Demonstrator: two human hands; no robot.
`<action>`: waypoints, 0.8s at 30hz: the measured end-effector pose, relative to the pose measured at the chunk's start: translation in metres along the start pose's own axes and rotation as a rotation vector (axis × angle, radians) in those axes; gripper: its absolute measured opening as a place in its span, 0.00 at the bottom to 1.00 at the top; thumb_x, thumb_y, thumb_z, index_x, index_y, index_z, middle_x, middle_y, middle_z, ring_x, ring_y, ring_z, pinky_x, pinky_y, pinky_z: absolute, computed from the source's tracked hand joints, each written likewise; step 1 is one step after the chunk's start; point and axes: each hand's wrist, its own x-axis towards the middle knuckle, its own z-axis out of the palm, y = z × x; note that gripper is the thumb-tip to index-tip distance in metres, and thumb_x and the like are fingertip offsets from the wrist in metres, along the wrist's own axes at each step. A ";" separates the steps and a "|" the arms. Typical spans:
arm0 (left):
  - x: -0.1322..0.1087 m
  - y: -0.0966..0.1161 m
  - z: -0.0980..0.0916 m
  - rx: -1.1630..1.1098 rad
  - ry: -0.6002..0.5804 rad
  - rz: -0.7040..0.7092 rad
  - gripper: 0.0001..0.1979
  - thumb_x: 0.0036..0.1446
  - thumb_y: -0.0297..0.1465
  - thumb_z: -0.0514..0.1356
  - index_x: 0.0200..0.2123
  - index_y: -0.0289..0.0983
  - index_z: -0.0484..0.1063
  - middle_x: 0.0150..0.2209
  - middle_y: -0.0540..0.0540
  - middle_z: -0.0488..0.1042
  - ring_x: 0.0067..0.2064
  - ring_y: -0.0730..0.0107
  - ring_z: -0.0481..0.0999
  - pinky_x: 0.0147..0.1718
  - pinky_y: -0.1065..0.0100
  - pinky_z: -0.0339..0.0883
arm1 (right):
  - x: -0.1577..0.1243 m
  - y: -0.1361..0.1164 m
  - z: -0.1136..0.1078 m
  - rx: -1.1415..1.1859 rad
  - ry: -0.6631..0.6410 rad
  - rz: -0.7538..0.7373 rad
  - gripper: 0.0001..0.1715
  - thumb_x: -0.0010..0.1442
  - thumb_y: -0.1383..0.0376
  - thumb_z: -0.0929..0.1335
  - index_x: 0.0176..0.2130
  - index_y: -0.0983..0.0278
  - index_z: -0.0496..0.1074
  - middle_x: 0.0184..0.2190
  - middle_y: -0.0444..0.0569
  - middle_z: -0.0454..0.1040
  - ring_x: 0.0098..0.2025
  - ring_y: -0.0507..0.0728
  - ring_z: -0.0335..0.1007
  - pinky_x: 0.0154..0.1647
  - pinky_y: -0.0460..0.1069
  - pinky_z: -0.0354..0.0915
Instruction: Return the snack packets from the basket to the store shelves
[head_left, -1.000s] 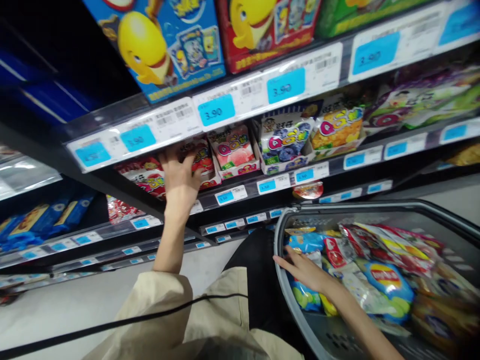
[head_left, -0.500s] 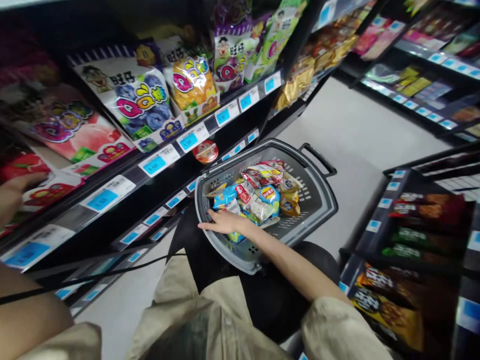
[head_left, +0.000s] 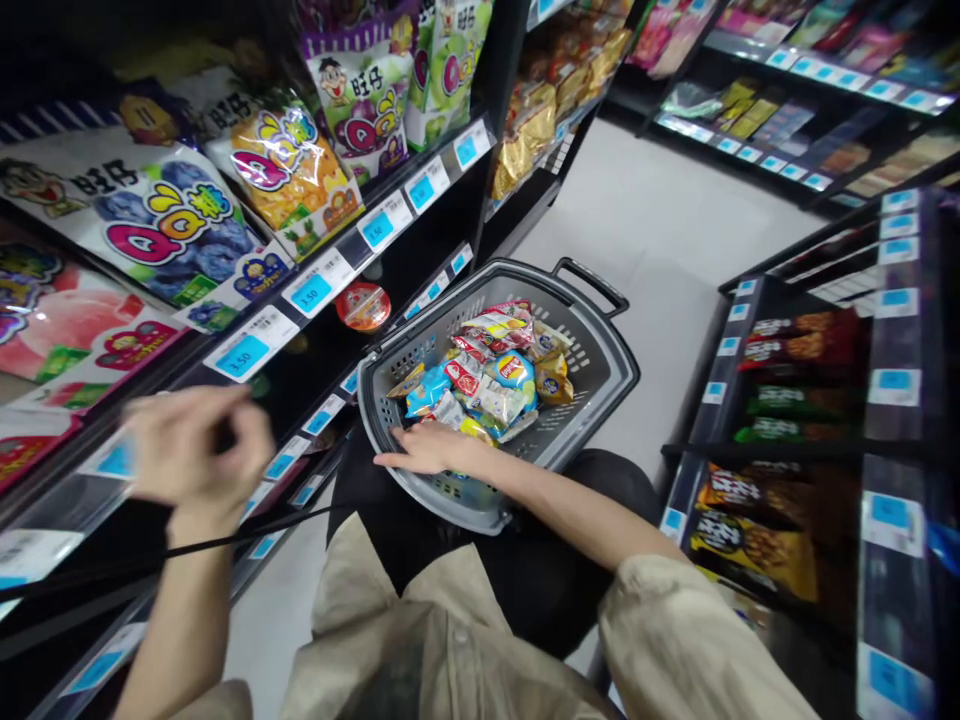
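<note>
My left hand [head_left: 191, 445] hovers in front of the lower shelf edge at the left, clear of the packets. It is smeared by motion, with the fingers looking curled, and nothing shows in it. My right hand [head_left: 427, 455] lies flat with fingers stretched out at the near inner edge of a grey shopping basket [head_left: 600, 375], touching the snack packets [head_left: 487, 375] piled inside. The basket rests on my lap. A blue candy bag [head_left: 165, 240] and an orange one [head_left: 292, 170] stand on the shelf above my left hand.
Shelves of sweets with blue price tags [head_left: 244, 355] run along the left. A second shelf unit [head_left: 795, 420] with dark packets stands close on the right. Pale aisle floor [head_left: 660, 240] lies beyond the basket. A black cable [head_left: 225, 540] crosses my left forearm.
My left hand has come off the red packets on the shelf and drawn back toward me. The view has swung right and down; my right hand has stayed at the basket.
</note>
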 end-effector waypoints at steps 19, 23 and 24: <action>-0.032 0.034 0.226 0.613 -1.195 0.201 0.22 0.67 0.31 0.57 0.61 0.28 0.67 0.56 0.24 0.74 0.55 0.39 0.79 0.47 0.53 0.76 | -0.012 -0.002 0.011 0.020 -0.059 0.026 0.56 0.71 0.33 0.48 0.53 0.70 0.82 0.49 0.68 0.81 0.56 0.75 0.78 0.52 0.64 0.74; -0.031 0.030 0.227 0.679 -1.351 0.222 0.17 0.65 0.24 0.54 0.54 0.31 0.74 0.51 0.25 0.78 0.53 0.38 0.81 0.47 0.53 0.76 | -0.011 -0.003 0.011 0.015 -0.051 0.007 0.54 0.72 0.34 0.49 0.54 0.70 0.82 0.50 0.68 0.80 0.56 0.76 0.78 0.52 0.64 0.74; -0.032 0.032 0.226 0.653 -1.352 0.259 0.18 0.64 0.22 0.53 0.54 0.32 0.74 0.50 0.27 0.78 0.53 0.40 0.81 0.48 0.53 0.75 | -0.011 -0.001 0.007 0.008 -0.056 0.004 0.53 0.72 0.35 0.50 0.54 0.70 0.82 0.50 0.68 0.81 0.56 0.75 0.78 0.52 0.64 0.74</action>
